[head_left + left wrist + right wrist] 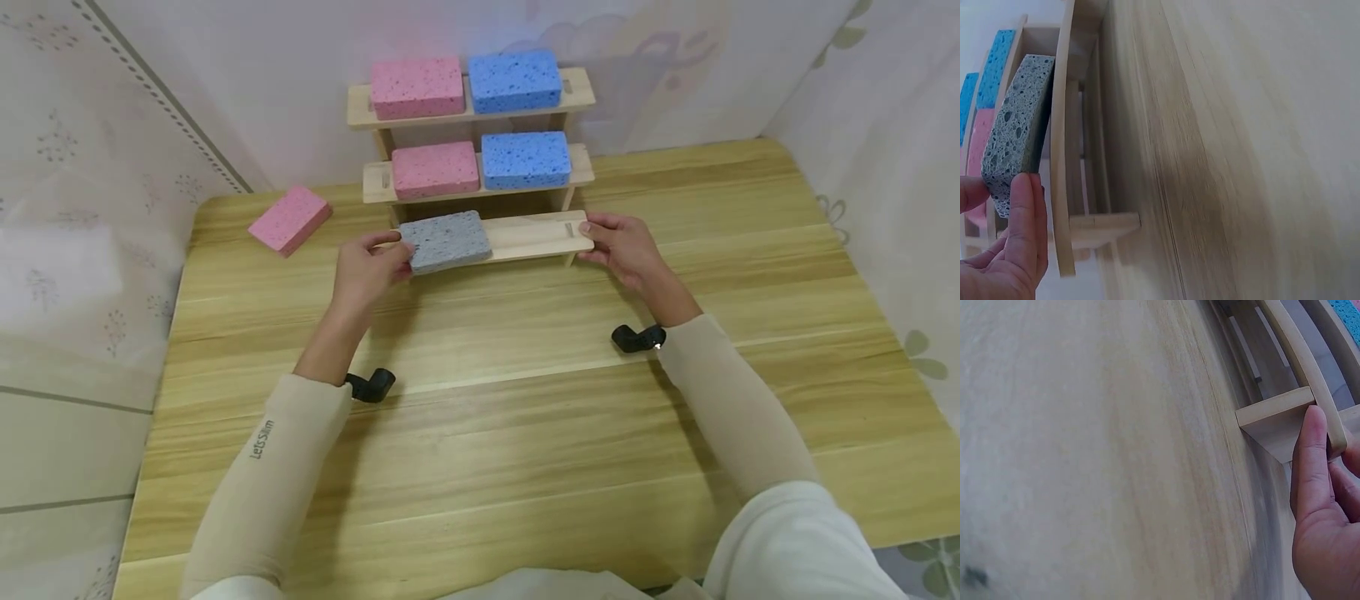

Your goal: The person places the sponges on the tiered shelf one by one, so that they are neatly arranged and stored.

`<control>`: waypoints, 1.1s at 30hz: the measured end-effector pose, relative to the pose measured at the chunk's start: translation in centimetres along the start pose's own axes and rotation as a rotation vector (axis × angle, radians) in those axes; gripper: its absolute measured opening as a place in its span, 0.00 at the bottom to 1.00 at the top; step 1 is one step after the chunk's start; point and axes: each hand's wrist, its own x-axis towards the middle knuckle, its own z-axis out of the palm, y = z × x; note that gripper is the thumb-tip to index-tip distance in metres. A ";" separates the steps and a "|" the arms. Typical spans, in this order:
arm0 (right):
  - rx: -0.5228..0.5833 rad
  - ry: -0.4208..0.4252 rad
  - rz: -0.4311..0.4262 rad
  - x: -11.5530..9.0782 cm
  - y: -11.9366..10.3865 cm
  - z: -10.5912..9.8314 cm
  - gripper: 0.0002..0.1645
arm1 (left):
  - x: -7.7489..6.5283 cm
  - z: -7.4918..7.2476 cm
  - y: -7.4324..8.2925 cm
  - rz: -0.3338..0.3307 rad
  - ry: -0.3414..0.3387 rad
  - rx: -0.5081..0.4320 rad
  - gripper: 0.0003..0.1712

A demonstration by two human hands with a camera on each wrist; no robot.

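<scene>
A grey sponge (pixel 446 242) is pinched at its left end by my left hand (pixel 365 271), over the left part of the bottom tier of a stepped wooden rack (pixel 536 236). In the left wrist view the sponge (pixel 1019 125) is tilted against the tier, the thumb on one face and the fingers on the other. My right hand (pixel 622 250) grips the right end of that same tier, thumb on top. The right wrist view shows the fingers (pixel 1313 456) under the board's end, beside the rack's leg (pixel 1279 419).
On the top tier sit a pink sponge (pixel 417 87) and a blue sponge (pixel 514 81). The middle tier holds another pink sponge (pixel 435 169) and blue sponge (pixel 525 159). One more pink sponge (pixel 291 220) lies on the wooden table (pixel 480 433), left of the rack. A patterned wall stands behind.
</scene>
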 end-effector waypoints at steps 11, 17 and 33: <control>-0.009 -0.003 -0.001 -0.2 0.0 -0.2 0.30 | 1.3 2.6 0.3 -0.011 -0.030 0.059 0.24; -0.005 -0.005 0.003 -0.1 0.1 -0.1 0.28 | 1.5 3.3 0.5 0.000 -0.037 0.075 0.24; 0.025 -0.003 0.017 0.2 0.1 -0.1 0.26 | 1.9 6.0 0.8 0.050 -0.047 0.129 0.23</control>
